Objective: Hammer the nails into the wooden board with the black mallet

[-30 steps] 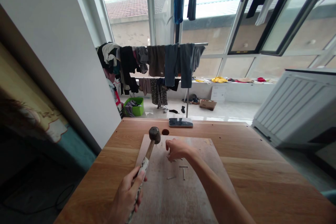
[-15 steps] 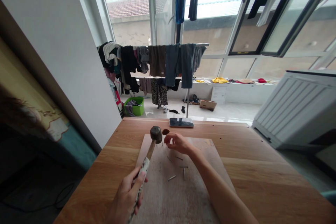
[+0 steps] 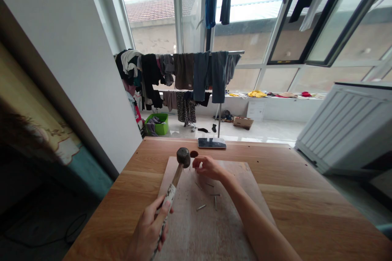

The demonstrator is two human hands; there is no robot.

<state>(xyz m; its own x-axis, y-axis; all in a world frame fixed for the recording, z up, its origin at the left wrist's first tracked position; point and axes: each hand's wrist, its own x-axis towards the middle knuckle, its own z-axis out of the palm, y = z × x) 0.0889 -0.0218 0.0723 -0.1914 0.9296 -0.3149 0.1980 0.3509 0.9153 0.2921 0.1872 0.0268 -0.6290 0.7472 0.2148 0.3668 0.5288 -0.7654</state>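
My left hand (image 3: pixel 151 224) is wrapped round the white, flaking handle of a mallet (image 3: pixel 183 157). Its dark round head is raised over the far part of a worn wooden board (image 3: pixel 196 232). Beside the head, at the board's far edge, the fingers of my right hand (image 3: pixel 208 167) are pinched together, with a thin nail (image 3: pixel 196 170) faintly visible below the fingertips. Another thin nail (image 3: pixel 190 167) stands upright just left of them. Several loose nails (image 3: pixel 201 207) lie on the board nearer to me, below my right wrist.
The board rests on a wooden table (image 3: pixel 294 204) with a round hole (image 3: pixel 194 153) beyond it. A phone (image 3: pixel 212 143) lies at the table's far edge. Further back are a laundry rack (image 3: pixel 219 120), a green basket (image 3: pixel 162 124) and a white ribbed cabinet (image 3: pixel 327 126).
The mallet head and my right fingers have shifted very slightly. Both hands keep their grips, and the loose nails lie as before.
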